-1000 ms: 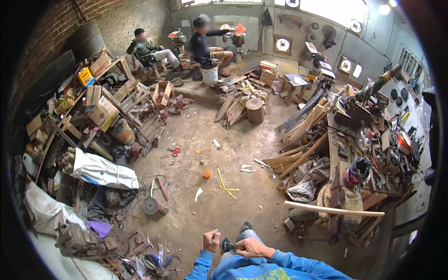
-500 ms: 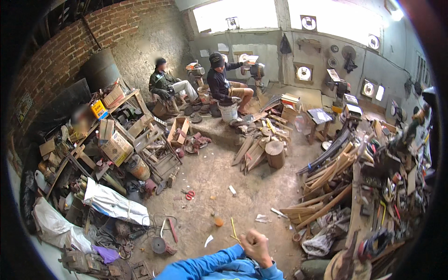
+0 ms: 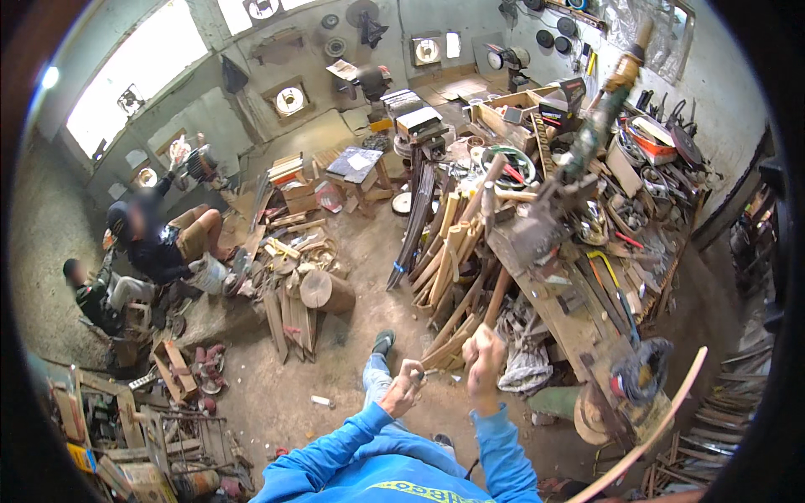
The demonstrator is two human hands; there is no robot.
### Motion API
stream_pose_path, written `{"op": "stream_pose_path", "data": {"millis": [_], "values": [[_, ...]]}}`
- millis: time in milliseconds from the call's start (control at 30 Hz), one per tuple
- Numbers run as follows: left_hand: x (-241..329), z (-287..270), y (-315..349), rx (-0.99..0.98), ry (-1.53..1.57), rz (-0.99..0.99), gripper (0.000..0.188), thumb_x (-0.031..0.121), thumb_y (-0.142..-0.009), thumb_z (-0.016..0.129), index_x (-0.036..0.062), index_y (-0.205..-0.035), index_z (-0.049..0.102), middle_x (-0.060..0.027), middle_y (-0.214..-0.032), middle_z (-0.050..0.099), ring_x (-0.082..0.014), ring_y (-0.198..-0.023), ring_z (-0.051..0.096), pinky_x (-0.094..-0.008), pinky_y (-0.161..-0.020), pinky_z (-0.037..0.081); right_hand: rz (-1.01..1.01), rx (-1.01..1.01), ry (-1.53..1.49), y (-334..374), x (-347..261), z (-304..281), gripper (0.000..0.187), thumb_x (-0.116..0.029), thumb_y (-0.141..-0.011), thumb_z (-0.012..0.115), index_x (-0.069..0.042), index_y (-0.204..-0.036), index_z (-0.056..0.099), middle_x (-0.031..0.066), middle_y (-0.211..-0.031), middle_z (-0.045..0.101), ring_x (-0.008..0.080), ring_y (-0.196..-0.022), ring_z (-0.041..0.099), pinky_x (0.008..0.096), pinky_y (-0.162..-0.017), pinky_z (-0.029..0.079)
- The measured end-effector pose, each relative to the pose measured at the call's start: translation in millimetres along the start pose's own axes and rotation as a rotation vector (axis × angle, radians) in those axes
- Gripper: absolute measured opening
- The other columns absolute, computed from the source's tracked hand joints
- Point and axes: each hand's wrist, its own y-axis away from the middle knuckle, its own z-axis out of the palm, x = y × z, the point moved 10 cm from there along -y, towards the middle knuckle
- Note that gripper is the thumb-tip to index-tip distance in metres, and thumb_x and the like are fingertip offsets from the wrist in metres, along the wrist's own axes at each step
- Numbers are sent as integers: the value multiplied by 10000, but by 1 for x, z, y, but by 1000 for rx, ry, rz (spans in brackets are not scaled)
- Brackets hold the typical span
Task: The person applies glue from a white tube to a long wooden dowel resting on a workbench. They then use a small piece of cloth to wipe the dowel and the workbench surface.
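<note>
Both my blue-sleeved arms reach up from the lower edge. My left hand (image 3: pixel 403 391) is closed, fingers curled together around a small dark bit too little to name. To its right and slightly higher, my right hand (image 3: pixel 484 360) makes a fist, and whatever it may hold is hidden. The two hands are apart, raised in front of my body. Beyond them leans a stack of wooden sticks (image 3: pixel 454 256) against a cluttered workbench (image 3: pixel 553 307). My shoe (image 3: pixel 383 342) shows ahead on the dirt floor.
A vise-like metal tool (image 3: pixel 577 151) rises from the workbench. A cut log (image 3: pixel 327 291) stands beside scattered wood pieces. At the left, two people sit near wall-side machines, one a co-worker in dark clothes (image 3: pixel 155 239). A long curved stick (image 3: pixel 654 444) slants at the lower right.
The view has swung right, bringing the workbench to the middle right. My hands, together before, are now apart. My leg and shoe have come into sight.
</note>
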Motion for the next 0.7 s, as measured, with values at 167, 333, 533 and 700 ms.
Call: {"op": "stream_pose_path", "data": {"millis": [167, 333, 533, 700], "values": [[-44, -96, -101, 11, -99, 346, 260, -6, -989, 410, 70, -1223, 326, -86, -893, 502, -178, -783, 507, -304, -719, 440, -267, 9, 314, -245, 29, 86, 176, -170, -971, 570, -79, -821, 562, -72, -596, 410, 1, -538, 346, 209, -470, 250], [-119, -202, -239, -53, 91, 205, 183, 31, -986, 441, 23, -1168, 453, -125, -970, 565, -213, -859, 557, -320, -765, 456, 102, 55, -31, -577, 153, 122, 142, -171, -910, 662, -62, -991, 618, 33, -797, 642, 89, -586, 558, 226, -477, 428], [-144, -318, -385, -80, 89, -69, 228, 79, -985, 474, 29, -1207, 461, -131, -1047, 553, -214, -940, 542, -332, -829, 445, 59, 530, 279, -810, 235, 88, 231, -256, -838, 752, -119, -903, 578, 24, -775, 630, 132, -609, 585, 291, -538, 517], [-152, -366, -418, -105, 80, -122, 271, 119, -985, 501, 34, -1240, 467, -136, -1110, 542, -214, -1008, 530, -343, -883, 435, 77, 500, 147, -857, 256, 100, 236, -82, -773, 710, -129, -612, 544, -33, -548, 491, 99, -456, 448, 274, -404, 352]]}}
